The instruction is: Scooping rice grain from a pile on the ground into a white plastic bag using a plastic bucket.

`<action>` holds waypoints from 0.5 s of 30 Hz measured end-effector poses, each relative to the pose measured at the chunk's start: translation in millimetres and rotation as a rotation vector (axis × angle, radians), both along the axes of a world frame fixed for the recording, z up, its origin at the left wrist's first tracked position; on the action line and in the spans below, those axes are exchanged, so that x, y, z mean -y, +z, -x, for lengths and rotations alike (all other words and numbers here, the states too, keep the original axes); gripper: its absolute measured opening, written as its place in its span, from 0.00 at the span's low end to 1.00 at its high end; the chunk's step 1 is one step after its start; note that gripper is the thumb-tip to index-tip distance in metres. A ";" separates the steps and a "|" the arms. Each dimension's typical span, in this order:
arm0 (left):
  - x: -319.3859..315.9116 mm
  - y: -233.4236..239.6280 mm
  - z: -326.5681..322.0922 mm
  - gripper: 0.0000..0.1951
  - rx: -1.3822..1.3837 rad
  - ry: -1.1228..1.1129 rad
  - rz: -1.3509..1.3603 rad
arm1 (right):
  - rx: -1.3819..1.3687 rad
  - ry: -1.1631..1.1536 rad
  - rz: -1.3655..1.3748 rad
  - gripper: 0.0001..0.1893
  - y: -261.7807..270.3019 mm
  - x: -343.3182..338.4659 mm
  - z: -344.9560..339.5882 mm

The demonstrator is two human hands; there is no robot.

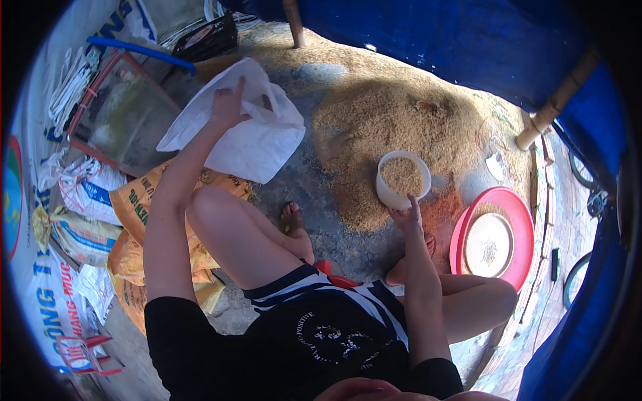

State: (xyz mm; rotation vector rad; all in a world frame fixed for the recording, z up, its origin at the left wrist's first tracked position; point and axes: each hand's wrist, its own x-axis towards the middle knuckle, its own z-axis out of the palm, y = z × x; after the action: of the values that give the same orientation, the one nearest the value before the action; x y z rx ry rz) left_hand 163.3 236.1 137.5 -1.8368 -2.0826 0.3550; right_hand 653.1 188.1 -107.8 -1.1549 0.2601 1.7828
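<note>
My left hand (pixel 228 104) is at the mouth of a white woven sack (pixel 261 150), index finger stretched out and the other fingers bent on the fabric. The sack's mouth gapes beside it; what lies inside is hidden. With my right hand (pixel 409 216) I hold a white plastic tub (pixel 392 193) by its near side, a fingertip at the rim. Grain (pixel 401 175), apparently unhusked rice, fills much of the tub. Behind and around it spreads a large heap of the same grain (pixel 371 120) on the concrete floor.
At right a pink plastic basin (pixel 524 240) holds a round sieve (pixel 469 245) and some grain. Orange printed sacks (pixel 135 200) and a red-framed screen (pixel 90 100) lie left. Bamboo poles (pixel 556 103) stand before a blue tarp (pixel 426 35). My bare feet (pixel 296 233) flank the work area.
</note>
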 end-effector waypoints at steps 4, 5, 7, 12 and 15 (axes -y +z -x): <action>-16.5 -1.2 16.1 0.33 -0.119 -0.037 0.014 | 0.029 0.052 -0.048 0.42 6.0 1.3 -1.2; -18.2 -3.0 17.0 0.26 -0.173 -0.070 0.050 | 0.021 0.037 -0.048 0.42 4.0 0.6 -2.3; -24.0 -7.1 25.8 0.20 -0.240 -0.104 0.083 | 0.041 0.083 -0.049 0.43 2.9 -1.2 -1.0; -28.2 32.2 -55.6 0.21 0.688 -0.028 0.549 | 0.106 0.119 0.023 0.41 16.4 -16.1 -11.0; -28.4 30.7 -93.5 0.25 0.932 0.038 0.768 | 0.096 0.195 -0.096 0.38 31.1 -35.1 -13.2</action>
State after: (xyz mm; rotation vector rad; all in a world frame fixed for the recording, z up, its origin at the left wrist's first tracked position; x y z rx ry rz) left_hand 256.8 264.5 168.2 -2.7966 -2.8358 0.3853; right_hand 666.3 223.2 -76.7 -1.2268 0.0042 1.8800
